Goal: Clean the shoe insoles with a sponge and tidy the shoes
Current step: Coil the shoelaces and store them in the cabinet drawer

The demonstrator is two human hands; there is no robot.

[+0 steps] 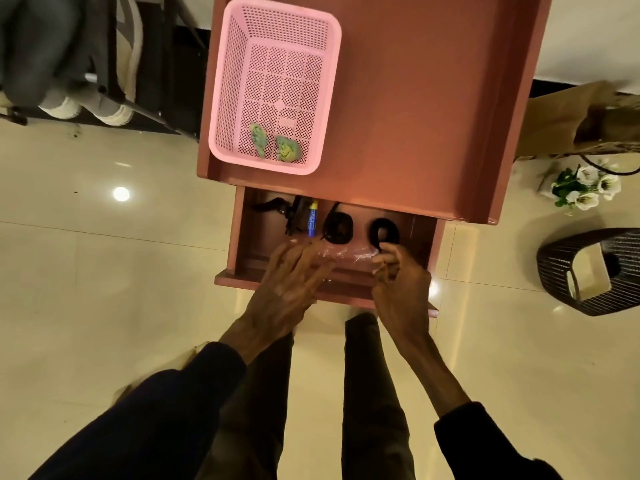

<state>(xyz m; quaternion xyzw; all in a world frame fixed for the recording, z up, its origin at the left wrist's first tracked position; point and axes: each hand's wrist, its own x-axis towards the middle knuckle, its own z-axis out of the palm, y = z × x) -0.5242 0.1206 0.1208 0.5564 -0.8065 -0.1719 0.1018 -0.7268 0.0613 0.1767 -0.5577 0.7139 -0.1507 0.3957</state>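
Observation:
A pink mesh basket (221, 98) stands on the reddish-brown table (415, 98) and holds two green sponges (273, 144) at its near end. Below the tabletop an open drawer (242, 258) shows two black coiled cords (339, 228), a blue tube (312, 220) and a clear plastic bag (349, 254). My left hand (291, 278) lies with fingers spread over the bag. My right hand (398, 282) pinches the bag's right end, close to the right-hand black coil (382, 230). No shoes or insoles show on the table.
A dark rack with pale shoes (90, 109) is at the upper left. A brown paper bag (581, 123), white flowers (585, 188) and a dark woven basket (595, 271) sit on the glossy tiled floor at the right.

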